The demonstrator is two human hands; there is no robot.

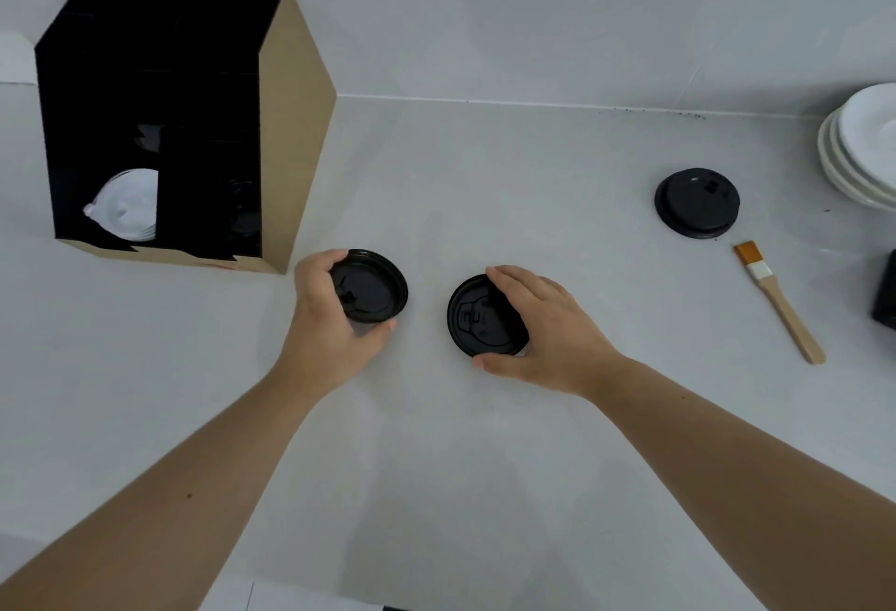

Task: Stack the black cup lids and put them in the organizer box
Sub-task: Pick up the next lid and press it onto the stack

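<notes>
My left hand (329,319) grips a black cup lid (373,288) by its near-left rim, tilted a little off the counter. My right hand (543,334) holds a second black lid (477,317), thumb under its near edge and fingers over its right side. A third black lid (697,202) lies flat at the right, apart from both hands. The organizer box (296,125), black inside with brown cardboard sides, stands at the back left. Its left compartment holds white lids (128,205); dark lids (242,217) sit faintly in the right one.
A stack of white plates (858,149) sits at the far right edge. A wooden-handled brush (780,302) lies right of my right hand, with a black object (885,295) beyond it. The grey counter meets a tiled wall behind.
</notes>
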